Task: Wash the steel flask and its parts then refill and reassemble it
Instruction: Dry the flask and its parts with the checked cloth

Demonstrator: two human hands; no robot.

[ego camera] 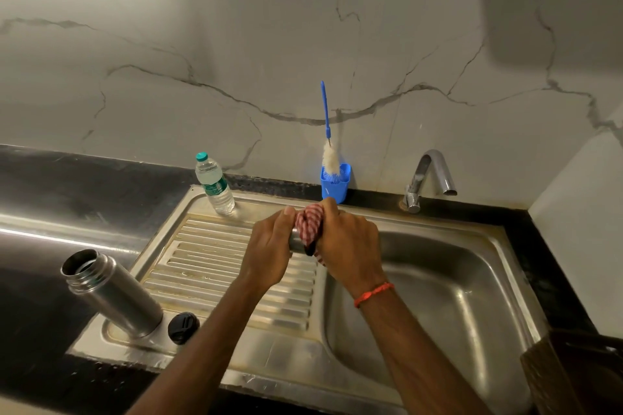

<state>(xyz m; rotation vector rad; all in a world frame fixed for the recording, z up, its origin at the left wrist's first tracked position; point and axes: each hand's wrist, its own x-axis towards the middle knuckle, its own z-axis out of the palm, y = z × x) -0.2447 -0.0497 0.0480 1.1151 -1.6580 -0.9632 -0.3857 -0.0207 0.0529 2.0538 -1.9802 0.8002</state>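
Note:
The open steel flask body (113, 293) stands on the near left corner of the drainboard, with a black inner stopper (183, 327) lying beside its base. Above the drainboard's right edge, my left hand (269, 248) grips a small steel cup lid (297, 241). My right hand (347, 242) presses a red-and-white checked cloth (308, 222) against and into that lid. Most of the lid is hidden by fingers and cloth.
A plastic water bottle (215, 184) stands at the back of the ribbed drainboard (215, 266). A blue holder (334, 184) with a bottle brush (328, 141) sits against the wall. The tap (428, 175) is off above the sink basin (448, 296). A dark basket (580, 374) fills the lower right.

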